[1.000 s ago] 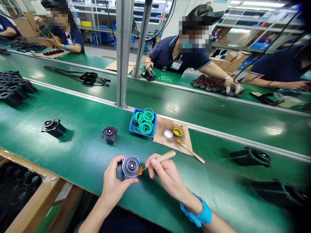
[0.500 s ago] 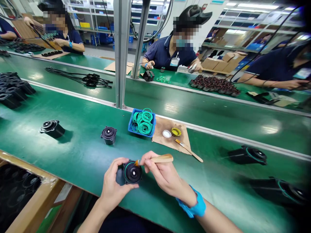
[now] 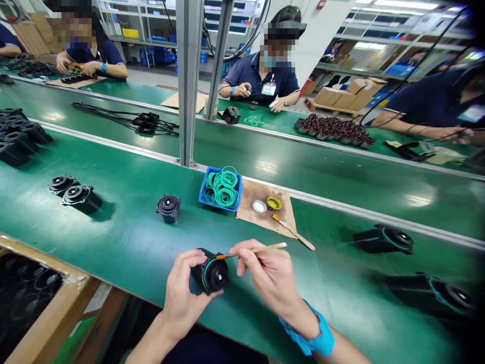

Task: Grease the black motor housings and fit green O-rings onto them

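Left hand (image 3: 185, 289) clasps the tilted black flanged housing (image 3: 215, 277) over the green bench (image 3: 127, 242); right hand (image 3: 268, 272) pinches the paintbrush (image 3: 271, 247), bristles at the teal O-ring (image 3: 205, 273). I'd watch: heavy strokes could unseat the ring; slack left grip, housing could slip. Spare brush (image 3: 291, 229) beyond, partly on cardboard (image 3: 249, 211).

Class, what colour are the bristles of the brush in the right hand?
The bristles are orange, seen best in the head view.

Metal post (image 3: 186, 81): upright | Black cables (image 3: 146, 123): lying left of post | Cardboard boxes (image 3: 336, 97): on wooden pallet (image 3: 322, 108) | Yellow bin (image 3: 130, 33): on shelf (image 3: 151, 43)
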Available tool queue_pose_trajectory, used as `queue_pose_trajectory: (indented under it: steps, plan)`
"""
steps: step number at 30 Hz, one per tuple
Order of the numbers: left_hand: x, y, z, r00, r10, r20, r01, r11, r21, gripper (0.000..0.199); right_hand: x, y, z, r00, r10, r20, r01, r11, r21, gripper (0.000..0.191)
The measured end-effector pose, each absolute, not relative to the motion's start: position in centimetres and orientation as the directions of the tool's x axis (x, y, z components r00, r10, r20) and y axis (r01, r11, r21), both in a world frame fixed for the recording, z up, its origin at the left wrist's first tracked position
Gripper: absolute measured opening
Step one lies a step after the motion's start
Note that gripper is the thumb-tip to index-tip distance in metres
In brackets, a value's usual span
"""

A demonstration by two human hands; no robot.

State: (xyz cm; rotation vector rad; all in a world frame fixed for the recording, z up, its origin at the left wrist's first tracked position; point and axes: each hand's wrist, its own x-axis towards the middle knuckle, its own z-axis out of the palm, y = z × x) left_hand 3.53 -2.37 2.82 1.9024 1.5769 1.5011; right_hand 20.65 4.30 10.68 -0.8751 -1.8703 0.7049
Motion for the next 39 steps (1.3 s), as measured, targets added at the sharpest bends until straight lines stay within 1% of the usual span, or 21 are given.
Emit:
queue_pose_trajectory:
  steps: [6, 9, 12, 15, 18, 21, 24, 28, 29, 30, 32, 33, 34, 36, 37, 39]
  plan:
    - [3.9, -2.4, 3.1, -0.107, 0.846, 0.523, 0.571, -0.378, 0.728, 0.049, 20.1, 4.1, 10.8, -0.395, 0.775, 0.492, 0.284, 0.613, -0.737, 0.051]
    - [4.2, -2.2, 3.4, -0.118, 0.845, 0.522, 0.574, -0.37, 0.73, 0.047, 19.9, 3.8, 11.3, -0.456, 0.747, 0.484, 0.283, 0.637, -0.717, 0.04]
    - [4.4, -1.9, 3.7, -0.121, 0.855, 0.505, 0.563, -0.36, 0.744, 0.041, 19.9, 3.4, 11.6, -0.521, 0.695, 0.496, 0.251, 0.68, -0.689, 0.027]
    - [4.5, -1.5, 3.9, -0.108, 0.855, 0.506, 0.559, -0.369, 0.743, 0.036, 20.1, 3.0, 11.3, -0.589, 0.617, 0.523, 0.206, 0.74, -0.641, 0.02]
    - [4.5, -1.2, 3.9, -0.108, 0.854, 0.51, 0.566, -0.368, 0.737, 0.036, 20.4, 2.8, 10.7, -0.679, 0.484, 0.552, 0.157, 0.83, -0.534, 0.022]
    - [4.5, -1.0, 3.9, -0.128, 0.862, 0.491, 0.561, -0.345, 0.752, 0.042, 20.6, 2.7, 10.0, -0.753, 0.362, 0.549, 0.116, 0.895, -0.431, 0.027]
    - [4.4, -0.8, 4.1, -0.147, 0.881, 0.45, 0.542, -0.309, 0.782, 0.044, 20.9, 3.0, 9.9, -0.803, 0.302, 0.514, 0.099, 0.918, -0.384, 0.028]
    - [3.8, -0.8, 4.2, -0.175, 0.915, 0.364, 0.485, -0.242, 0.84, 0.05, 21.8, 4.2, 10.4, -0.831, 0.278, 0.482, 0.114, 0.933, -0.341, 0.033]
    - [3.6, -0.8, 4.1, -0.189, 0.924, 0.333, 0.458, -0.217, 0.862, 0.052, 22.2, 4.4, 10.4, -0.812, 0.295, 0.503, 0.113, 0.926, -0.36, 0.035]
    - [3.3, -0.8, 4.1, -0.207, 0.933, 0.295, 0.418, -0.188, 0.889, 0.055, 22.6, 4.5, 10.5, -0.774, 0.336, 0.537, 0.11, 0.906, -0.408, 0.037]
    - [2.8, -0.9, 3.9, -0.238, 0.952, 0.193, 0.285, -0.122, 0.951, 0.059, 23.5, 4.5, 10.3, -0.624, 0.484, 0.613, 0.088, 0.823, -0.561, 0.037]
    - [2.5, -1.0, 3.8, -0.242, 0.961, 0.136, 0.196, -0.089, 0.977, 0.061, 24.0, 4.4, 10.2, -0.532, 0.572, 0.624, 0.076, 0.766, -0.638, 0.036]
    - [2.3, -1.2, 3.7, -0.233, 0.969, 0.083, 0.105, -0.06, 0.993, 0.063, 24.3, 4.2, 10.0, -0.445, 0.65, 0.616, 0.066, 0.71, -0.702, 0.033]
    - [1.9, -1.5, 3.7, -0.194, 0.981, 0.01, -0.044, -0.019, 0.999, 0.067, 24.7, 3.8, 9.7, -0.332, 0.747, 0.576, 0.049, 0.624, -0.78, 0.027]
    - [1.9, -1.6, 3.7, -0.171, 0.985, -0.01, -0.091, -0.006, 0.996, 0.068, 24.7, 3.7, 9.7, -0.321, 0.772, 0.549, 0.045, 0.592, -0.805, 0.026]
    - [1.8, -1.8, 3.8, -0.129, 0.991, -0.024, -0.142, 0.006, 0.99, 0.069, 24.5, 3.6, 10.0, -0.36, 0.795, 0.488, 0.066, 0.543, -0.837, 0.024]
